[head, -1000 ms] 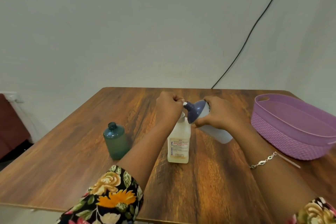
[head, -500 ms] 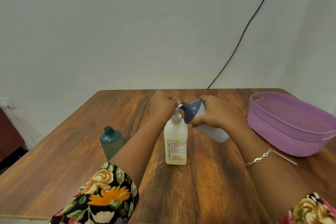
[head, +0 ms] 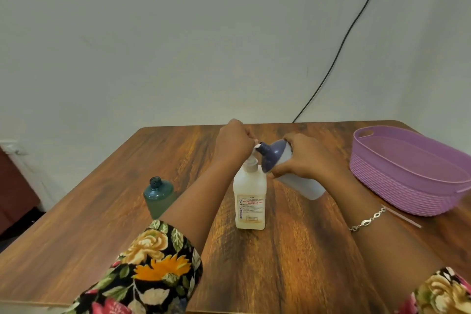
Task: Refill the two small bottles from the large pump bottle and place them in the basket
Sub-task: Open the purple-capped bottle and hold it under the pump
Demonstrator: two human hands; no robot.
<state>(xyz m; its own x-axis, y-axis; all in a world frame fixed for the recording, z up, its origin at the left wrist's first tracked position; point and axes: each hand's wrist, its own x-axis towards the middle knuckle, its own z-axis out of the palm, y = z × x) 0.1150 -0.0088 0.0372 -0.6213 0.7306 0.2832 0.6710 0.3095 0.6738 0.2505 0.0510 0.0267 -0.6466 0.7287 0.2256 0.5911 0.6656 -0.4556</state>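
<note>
My left hand (head: 235, 141) grips the pump head of the translucent rectangular pump bottle (head: 250, 201); my right hand (head: 302, 160) holds the white blue-capped small bottle (head: 285, 166) tilted, mouth at the spout.

On the desk (head: 293, 250) the pump bottle (head: 250, 199) stands at the middle, an open small bottle (head: 158, 195) well to its left. The basket (head: 413, 173) sits at the right edge. Just right of the pump, a second small bottle (head: 288, 163) is tilted above the desk, its mouth at the nozzle
</note>
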